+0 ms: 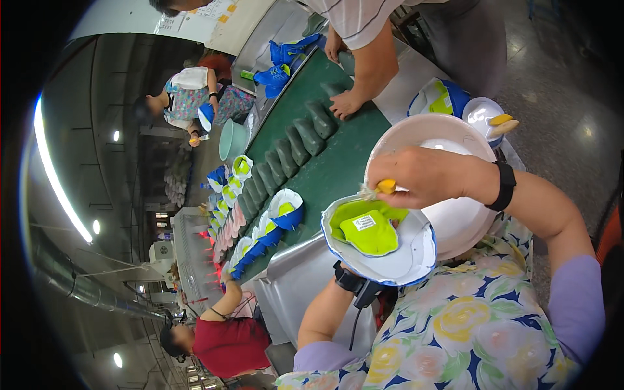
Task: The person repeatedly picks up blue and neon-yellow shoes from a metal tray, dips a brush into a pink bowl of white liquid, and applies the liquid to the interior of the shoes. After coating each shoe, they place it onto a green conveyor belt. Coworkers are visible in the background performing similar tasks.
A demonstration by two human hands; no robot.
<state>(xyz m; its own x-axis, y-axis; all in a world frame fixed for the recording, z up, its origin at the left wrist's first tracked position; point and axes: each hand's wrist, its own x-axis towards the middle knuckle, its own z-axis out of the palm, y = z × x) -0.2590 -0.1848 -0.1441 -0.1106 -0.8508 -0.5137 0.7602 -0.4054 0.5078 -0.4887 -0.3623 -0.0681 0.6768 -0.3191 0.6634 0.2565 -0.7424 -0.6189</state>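
My right hand (416, 172) is closed round a brush with a yellow handle (387, 186). Its pale bristles touch the far rim of a shoe upper (413, 250). This upper has a white inner edge, a blue outside and a lime-green lining with a white label. From below, my left hand (346, 267) holds it up, with the fingers mostly hidden behind it. Just beyond my right hand stands a pale pink basin (390, 140), white inside, partly covered by that hand and forearm.
A green conveyor belt (338, 166) carries a row of grey-green shoe lasts (286, 156) and several blue-and-white uppers (286, 211). A co-worker's hand (348, 104) touches the lasts across the belt. Beside the basin sit a white bowl (480, 114) with yellow-handled brushes and another upper (442, 97).
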